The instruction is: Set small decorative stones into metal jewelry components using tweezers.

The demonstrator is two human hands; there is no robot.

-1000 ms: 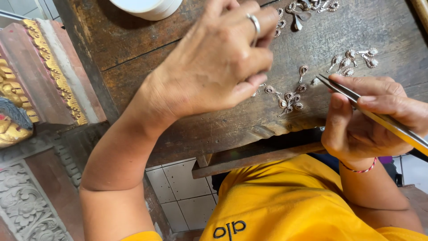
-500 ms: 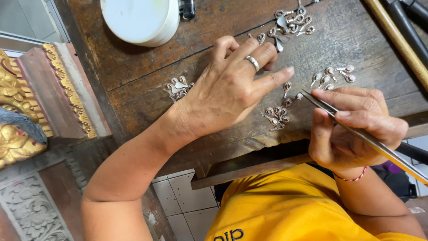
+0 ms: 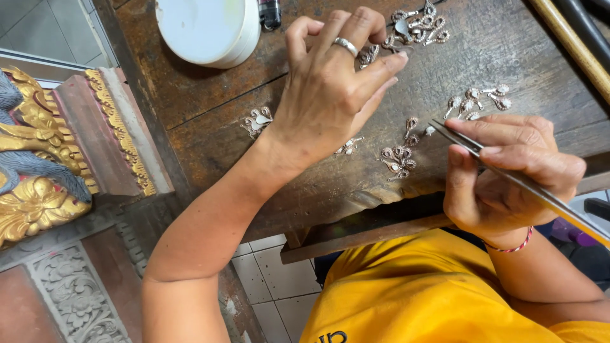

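My left hand, a silver ring on one finger, reaches over a worn wooden workbench with fingers bent toward a pile of small silver filigree pieces at the far edge; whether it pinches one I cannot tell. My right hand grips long metal tweezers, whose tip points at a small cluster of silver pieces. More silver pieces lie at the left, under my left palm, and at the right.
A white round container stands at the bench's far left beside a small dark object. A wooden handle lies along the right edge. Carved gilded wood stands left of the bench, over tiled floor.
My left hand has stretched farther across the bench toward the far pile of silver pieces. The view has shifted, showing more of the white container. The right hand still holds the tweezers.
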